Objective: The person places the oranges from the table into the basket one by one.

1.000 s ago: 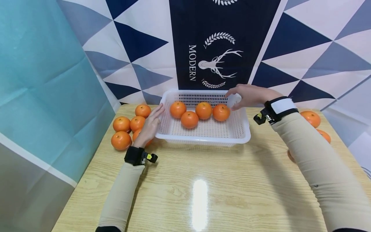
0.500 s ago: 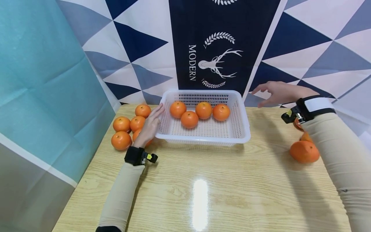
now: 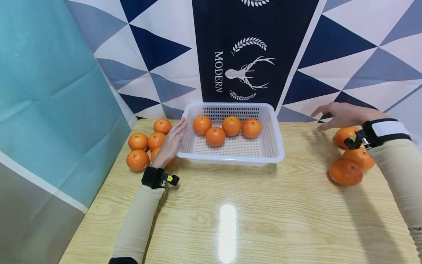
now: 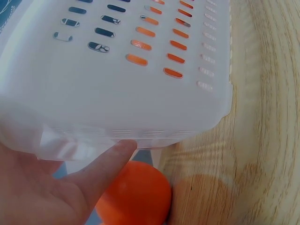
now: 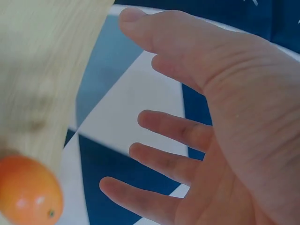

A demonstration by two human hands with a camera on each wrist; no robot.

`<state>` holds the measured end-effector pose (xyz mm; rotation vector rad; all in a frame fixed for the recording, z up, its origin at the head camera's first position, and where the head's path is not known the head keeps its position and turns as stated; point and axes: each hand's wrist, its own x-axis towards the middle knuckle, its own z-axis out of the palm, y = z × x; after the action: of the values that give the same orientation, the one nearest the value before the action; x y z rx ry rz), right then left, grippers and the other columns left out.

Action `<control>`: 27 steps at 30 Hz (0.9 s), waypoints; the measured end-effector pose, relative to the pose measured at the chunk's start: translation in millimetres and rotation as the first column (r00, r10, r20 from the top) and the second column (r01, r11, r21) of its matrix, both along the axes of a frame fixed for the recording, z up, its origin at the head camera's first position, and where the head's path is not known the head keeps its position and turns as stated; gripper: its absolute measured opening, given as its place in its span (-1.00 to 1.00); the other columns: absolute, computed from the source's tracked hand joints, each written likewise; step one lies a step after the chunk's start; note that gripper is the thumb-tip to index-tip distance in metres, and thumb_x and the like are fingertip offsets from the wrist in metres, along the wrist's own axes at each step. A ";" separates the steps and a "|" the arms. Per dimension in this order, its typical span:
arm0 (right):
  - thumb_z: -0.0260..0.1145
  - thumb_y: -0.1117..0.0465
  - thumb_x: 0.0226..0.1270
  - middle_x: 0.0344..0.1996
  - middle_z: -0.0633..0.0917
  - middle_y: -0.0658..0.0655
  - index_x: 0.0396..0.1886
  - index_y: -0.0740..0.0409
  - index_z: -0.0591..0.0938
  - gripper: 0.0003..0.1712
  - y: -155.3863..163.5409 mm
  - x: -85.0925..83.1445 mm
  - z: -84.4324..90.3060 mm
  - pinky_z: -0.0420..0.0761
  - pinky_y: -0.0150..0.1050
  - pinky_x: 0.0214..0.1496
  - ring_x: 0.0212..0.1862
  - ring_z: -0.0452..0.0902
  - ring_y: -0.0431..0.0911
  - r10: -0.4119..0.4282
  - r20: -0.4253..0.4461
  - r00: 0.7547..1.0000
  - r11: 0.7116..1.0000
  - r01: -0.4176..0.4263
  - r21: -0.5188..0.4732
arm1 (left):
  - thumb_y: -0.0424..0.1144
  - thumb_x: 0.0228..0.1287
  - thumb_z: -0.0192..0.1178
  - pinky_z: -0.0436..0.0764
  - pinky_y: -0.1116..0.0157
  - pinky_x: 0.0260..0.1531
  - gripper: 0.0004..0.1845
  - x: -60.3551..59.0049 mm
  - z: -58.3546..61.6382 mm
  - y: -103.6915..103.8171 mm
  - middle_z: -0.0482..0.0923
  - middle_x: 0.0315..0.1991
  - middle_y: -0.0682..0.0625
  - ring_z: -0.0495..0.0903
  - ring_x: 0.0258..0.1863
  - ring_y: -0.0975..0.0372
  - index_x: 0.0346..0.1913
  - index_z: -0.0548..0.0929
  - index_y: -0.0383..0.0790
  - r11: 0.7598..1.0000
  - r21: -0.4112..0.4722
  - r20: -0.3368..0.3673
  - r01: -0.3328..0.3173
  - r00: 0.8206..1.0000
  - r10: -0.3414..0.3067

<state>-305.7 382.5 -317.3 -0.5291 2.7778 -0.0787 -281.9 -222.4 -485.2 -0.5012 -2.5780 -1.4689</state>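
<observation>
So this is the reach-for-the-next-one bit of loading oranges into the white basket (image 3: 270, 146). Four oranges (image 3: 232, 125) are already sitting in it toward the back. The right hand (image 3: 341, 114) is empty, fingers spread and relaxed, hovering over the far right of the bench (image 3: 230, 220) just above the nearest orange (image 3: 344, 135) of a little group of three; two more (image 3: 346, 172) lie a bit closer to the person. The left hand (image 3: 171, 141) is laid flat with straight fingers against the basket's left wall, bracing it, with another bunch of oranges (image 3: 138, 141) right beside and partly under it.

My guess at the next move: drop the right hand onto that top orange, curl the fingers round it, lift clear of its two neighbours without nudging them off the bench edge, then carry it across to the basket.
</observation>
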 end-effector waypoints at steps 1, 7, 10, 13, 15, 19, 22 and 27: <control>0.60 -0.04 0.47 0.43 0.61 0.62 0.46 0.33 0.63 -0.23 6.2 1.1 -2.2 0.60 0.57 0.36 0.41 0.56 0.56 -0.002 -0.005 1.000 1.000 0.002 0.004 | -0.10 0.53 -0.25 0.10 -0.17 0.87 -0.22 0.7 1.1 0.8 0.12 0.88 0.03 0.04 0.90 0.01 0.75 0.38 -0.19 1.000 0.000 0.001 -0.003 1.000 0.003; 0.60 0.04 0.46 0.39 0.62 0.65 0.41 0.35 0.66 -0.31 42.0 6.0 -12.6 0.63 0.55 0.29 0.38 0.55 0.60 -0.030 0.001 1.000 0.999 0.030 -0.028 | -0.19 0.53 -0.24 0.11 -0.13 0.88 -0.24 2.2 5.1 3.2 0.12 0.88 0.04 0.04 0.90 0.02 0.75 0.38 -0.19 1.000 0.002 0.007 -0.015 1.000 0.015; 0.59 0.05 0.48 0.38 0.60 0.68 0.41 0.37 0.64 -0.31 53.8 7.5 -15.3 0.64 0.53 0.25 0.36 0.53 0.61 -0.054 0.011 0.998 0.998 0.055 -0.038 | -0.11 0.51 -0.25 0.09 -0.15 0.88 -0.21 2.0 5.4 2.5 0.12 0.88 0.02 0.04 0.90 0.00 0.74 0.39 -0.21 1.000 0.007 0.006 -0.013 1.000 0.013; 0.57 0.04 0.50 0.39 0.56 0.72 0.42 0.38 0.63 -0.31 58.6 8.3 -16.1 0.64 0.54 0.24 0.35 0.53 0.62 -0.068 0.015 0.998 0.997 0.068 -0.038 | 0.01 0.46 -0.28 0.08 -0.17 0.87 -0.15 2.3 6.2 1.7 0.12 0.88 0.00 0.04 0.90 -0.02 0.74 0.39 -0.23 1.000 0.006 0.005 -0.016 1.000 0.016; 0.57 0.03 0.51 0.39 0.55 0.73 0.42 0.38 0.62 -0.30 59.2 9.1 -16.1 0.64 0.54 0.24 0.36 0.53 0.63 -0.073 0.016 0.997 0.997 0.073 -0.029 | 0.08 0.43 -0.30 0.08 -0.18 0.87 -0.10 2.6 6.7 1.6 0.11 0.88 -0.03 0.04 0.90 -0.04 0.74 0.39 -0.25 1.000 0.004 0.009 -0.013 1.000 0.013; 0.56 0.00 0.51 0.39 0.53 0.76 0.43 0.38 0.61 -0.28 58.1 11.4 -16.8 0.63 0.56 0.24 0.35 0.52 0.63 -0.089 0.011 0.996 0.996 0.089 -0.003 | 0.09 0.41 -0.31 0.06 -0.18 0.88 -0.08 3.4 7.1 2.4 0.11 0.88 -0.03 0.04 0.89 -0.05 0.74 0.38 -0.25 1.000 -0.002 0.017 -0.015 1.000 0.015; 0.55 -0.02 0.53 0.38 0.53 0.78 0.44 0.40 0.60 -0.26 58.7 13.0 -20.1 0.62 0.58 0.25 0.35 0.51 0.64 -0.103 0.006 0.995 0.995 0.103 0.003 | 0.05 0.44 -0.28 0.05 -0.17 0.88 -0.12 3.7 7.2 3.4 0.11 0.88 0.00 0.03 0.90 -0.03 0.74 0.38 -0.23 1.000 0.005 0.024 -0.015 1.000 0.014; 0.55 -0.07 0.52 0.33 0.55 0.79 0.46 0.40 0.57 -0.21 67.2 13.5 -31.6 0.56 0.67 0.27 0.33 0.48 0.66 -0.121 -0.003 0.993 0.993 0.121 0.012 | 0.09 0.43 -0.29 0.04 -0.16 0.89 -0.10 5.1 7.9 4.8 0.10 0.88 0.00 0.03 0.90 -0.02 0.75 0.37 -0.21 1.000 0.009 0.030 -0.013 0.999 0.013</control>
<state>-292.2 449.7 -348.9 -0.3578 2.8089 -0.0876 -276.8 -217.6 -477.2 -0.4644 -2.5914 -1.4943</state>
